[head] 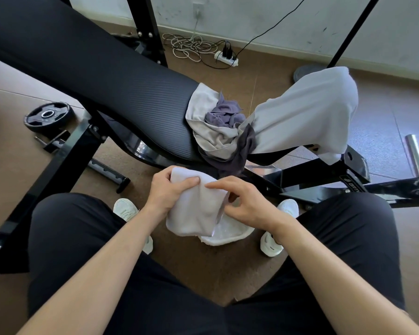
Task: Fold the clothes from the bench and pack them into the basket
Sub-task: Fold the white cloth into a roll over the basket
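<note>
While both hands pinch a white cloth (196, 209) mid-fold, left hand (169, 189) grips its 11 o'clock corner, right hand (242, 204) nips the 3 o'clock edge. Basket (228, 234) sits directly under it. Next likely: finish fold, drop in. Clothes pile (223, 126) waits on counter (107, 76) at 12 o'clock.

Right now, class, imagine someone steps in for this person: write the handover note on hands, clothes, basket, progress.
Left hand grips the top of a white cloth; right hand pinches its right edge, mid-fold, above the white basket on the floor between the shoes.
On the bench: a beige garment, a purple one, a dark grey one, a large light grey one, all unfolded.
Basket contents hidden.
Left: finish this fold, pack, then do those four.
</note>
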The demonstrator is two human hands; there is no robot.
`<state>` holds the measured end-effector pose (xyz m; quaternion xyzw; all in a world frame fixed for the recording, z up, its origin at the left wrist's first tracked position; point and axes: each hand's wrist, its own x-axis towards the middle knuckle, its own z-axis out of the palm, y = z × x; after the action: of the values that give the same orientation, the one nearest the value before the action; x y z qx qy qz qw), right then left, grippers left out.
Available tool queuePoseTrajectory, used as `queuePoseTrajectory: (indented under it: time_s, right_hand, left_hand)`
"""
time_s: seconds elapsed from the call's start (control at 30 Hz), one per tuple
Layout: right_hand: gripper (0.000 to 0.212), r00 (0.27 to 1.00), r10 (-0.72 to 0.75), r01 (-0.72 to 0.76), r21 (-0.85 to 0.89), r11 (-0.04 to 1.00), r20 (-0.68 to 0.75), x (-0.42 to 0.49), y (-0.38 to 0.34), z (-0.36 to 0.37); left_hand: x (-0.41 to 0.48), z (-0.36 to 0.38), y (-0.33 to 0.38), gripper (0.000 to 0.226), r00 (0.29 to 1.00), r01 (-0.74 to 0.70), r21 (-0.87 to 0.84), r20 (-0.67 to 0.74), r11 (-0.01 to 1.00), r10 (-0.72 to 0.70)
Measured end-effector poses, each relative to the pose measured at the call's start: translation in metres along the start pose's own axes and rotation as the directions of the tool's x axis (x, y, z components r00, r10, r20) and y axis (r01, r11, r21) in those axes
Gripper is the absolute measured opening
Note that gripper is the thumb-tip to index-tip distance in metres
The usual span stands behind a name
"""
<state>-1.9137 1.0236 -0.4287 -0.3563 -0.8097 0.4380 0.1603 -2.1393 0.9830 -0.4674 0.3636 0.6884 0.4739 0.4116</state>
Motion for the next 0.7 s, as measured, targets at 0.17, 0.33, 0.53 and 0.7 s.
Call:
queuePoseTrajectory:
  time_s: [0.17, 0.33, 0.53, 0.7]
  right_hand:
    - [0.054, 0.99, 0.089, -0.085, -0.044, 0.995, 0.11, 0.0, -0.001, 0.004]
    - [0.041, 0.989, 0.145, -0.144, 0.043, 0.989, -0.005, 0.004, 0.005, 0.009]
    - [0.039, 0.948, 0.304, -0.246, 0.396, 0.885, -0.091, 0.004, 0.005, -0.003]
    - [0.037, 0.925, 0.364, -0.264, 0.505, 0.822, -0.108, 0.003, 0.006, -0.003]
  left_hand:
    - [-0.004, 0.001, 0.004, 0.038, 0.993, -0.071, 0.131, 0.104, 0.989, 0.058]
    - [-0.007, -0.001, 0.005, 0.036, 0.981, -0.12, 0.134, 0.169, 0.984, 0.096]
    - [-0.007, -0.004, 0.011, 0.06, 0.926, -0.154, 0.012, 0.35, 0.988, 0.14]
    - [-0.011, 0.003, 0.008, 0.065, 0.924, -0.311, 0.187, 0.289, 0.932, 0.251]
